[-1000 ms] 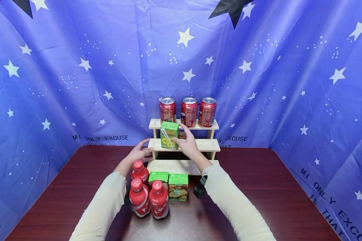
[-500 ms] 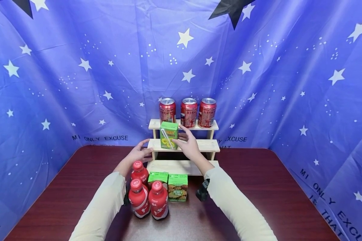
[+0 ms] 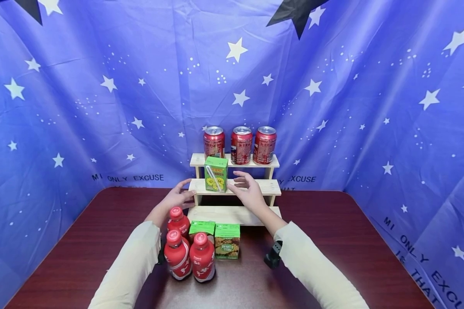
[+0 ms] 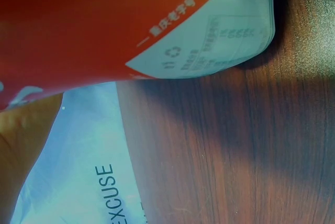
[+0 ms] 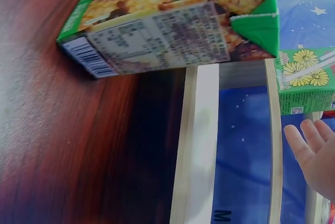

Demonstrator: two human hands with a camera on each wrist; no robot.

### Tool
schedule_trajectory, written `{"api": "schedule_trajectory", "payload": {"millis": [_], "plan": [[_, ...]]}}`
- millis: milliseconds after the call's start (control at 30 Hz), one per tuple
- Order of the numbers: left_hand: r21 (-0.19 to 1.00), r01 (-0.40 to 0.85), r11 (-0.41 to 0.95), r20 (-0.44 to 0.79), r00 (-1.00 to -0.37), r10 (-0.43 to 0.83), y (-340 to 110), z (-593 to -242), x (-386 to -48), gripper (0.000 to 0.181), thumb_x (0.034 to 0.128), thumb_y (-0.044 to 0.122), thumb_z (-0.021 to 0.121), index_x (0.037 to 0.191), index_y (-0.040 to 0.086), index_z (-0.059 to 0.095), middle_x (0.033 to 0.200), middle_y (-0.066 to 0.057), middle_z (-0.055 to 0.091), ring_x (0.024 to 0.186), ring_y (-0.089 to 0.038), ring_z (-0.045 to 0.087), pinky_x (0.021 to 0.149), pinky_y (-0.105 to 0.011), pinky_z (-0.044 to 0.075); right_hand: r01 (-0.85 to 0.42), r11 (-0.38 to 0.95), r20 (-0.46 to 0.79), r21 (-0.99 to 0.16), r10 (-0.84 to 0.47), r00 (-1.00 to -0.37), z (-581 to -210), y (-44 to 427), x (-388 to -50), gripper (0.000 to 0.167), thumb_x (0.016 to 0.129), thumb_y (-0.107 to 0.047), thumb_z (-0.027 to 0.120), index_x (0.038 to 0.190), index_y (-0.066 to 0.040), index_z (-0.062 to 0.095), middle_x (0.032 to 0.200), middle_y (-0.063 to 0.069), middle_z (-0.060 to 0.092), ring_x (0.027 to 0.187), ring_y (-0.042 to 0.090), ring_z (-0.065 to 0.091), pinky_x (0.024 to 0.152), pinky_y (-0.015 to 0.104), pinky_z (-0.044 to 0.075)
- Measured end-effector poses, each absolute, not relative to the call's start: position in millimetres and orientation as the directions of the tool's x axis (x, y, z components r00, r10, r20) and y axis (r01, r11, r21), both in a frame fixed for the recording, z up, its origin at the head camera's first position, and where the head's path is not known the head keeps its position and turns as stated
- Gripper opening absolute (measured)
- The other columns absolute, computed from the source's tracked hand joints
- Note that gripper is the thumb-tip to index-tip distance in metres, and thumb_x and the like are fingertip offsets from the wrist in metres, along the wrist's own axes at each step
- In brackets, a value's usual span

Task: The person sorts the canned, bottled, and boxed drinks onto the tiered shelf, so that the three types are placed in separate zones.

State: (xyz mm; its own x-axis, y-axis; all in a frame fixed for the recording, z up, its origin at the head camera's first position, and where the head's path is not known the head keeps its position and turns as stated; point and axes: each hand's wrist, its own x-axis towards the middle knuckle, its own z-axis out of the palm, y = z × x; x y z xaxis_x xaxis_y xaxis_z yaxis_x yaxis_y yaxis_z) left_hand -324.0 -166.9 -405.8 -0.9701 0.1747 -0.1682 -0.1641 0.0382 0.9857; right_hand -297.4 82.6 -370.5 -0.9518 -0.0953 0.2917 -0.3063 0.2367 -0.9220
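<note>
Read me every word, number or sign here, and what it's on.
"MI ONLY EXCUSE": blue backdrop
"IS THAT": same backdrop
"重庆老字号": red bottle
Recycling sign: same bottle
Barcode; lettering too blurred: table carton
QR code; print too small: shelf carton
Too small: other bottle print, cans

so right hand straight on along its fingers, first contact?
Probably the green flower-print drink carton on the middle shelf, just beyond the right hand's fingertips; depth is unclear, so it could pass alongside.
</note>
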Motion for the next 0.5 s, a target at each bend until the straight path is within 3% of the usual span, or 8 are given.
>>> {"api": "schedule_trajectory", "payload": {"millis": [167, 333, 500], "plan": [[0.986, -0.162, 0.037, -0.166, -0.971, 0.172, -168.6, -406.7, -324.1, 0.065, 0.0966, 0.008, 0.048, 0.151, 0.015, 0.013, 0.13, -0.027, 0.04, 0.126, -0.048, 0.041, 0.1, -0.049, 0.047, -0.298, 0.23, 0.277, -0.926, -0.12, -0.953, -370.2, 88.2, -288.6, 0.043, 0.085, -0.019, 0.07, 0.126, -0.016, 0.056, 0.12, 0.018, 0.06, 0.107, 0.03, 0.059, 0.093, 0.043, 0.052], [0.986, -0.164, 0.037, -0.168, -0.971, 0.17, -168.2, -407.5, -325.4, 0.066, 0.0961, 0.008, 0.05, 0.151, 0.015, 0.014, 0.133, -0.028, 0.039, 0.125, -0.046, 0.042, 0.1, -0.049, 0.048, -0.308, 0.226, 0.271, -0.924, -0.179, -0.946, -362.9, 93.6, -270.7, 0.044, 0.087, -0.014, 0.067, 0.127, -0.003, 0.054, 0.122, 0.026, 0.057, 0.108, 0.036, 0.058, 0.094, 0.046, 0.051], [0.986, -0.157, 0.05, -0.164, -0.972, 0.168, -167.5, -406.4, -325.3, 0.064, 0.0967, 0.009, 0.049, 0.151, 0.015, 0.014, 0.135, -0.029, 0.039, 0.124, -0.045, 0.044, 0.1, -0.049, 0.047, -0.303, 0.235, 0.251, -0.924, -0.227, -0.941, -357.1, 97.2, -250.3, 0.041, 0.088, -0.012, 0.064, 0.126, 0.001, 0.053, 0.123, 0.027, 0.056, 0.109, 0.036, 0.057, 0.086, 0.031, 0.055]]}}
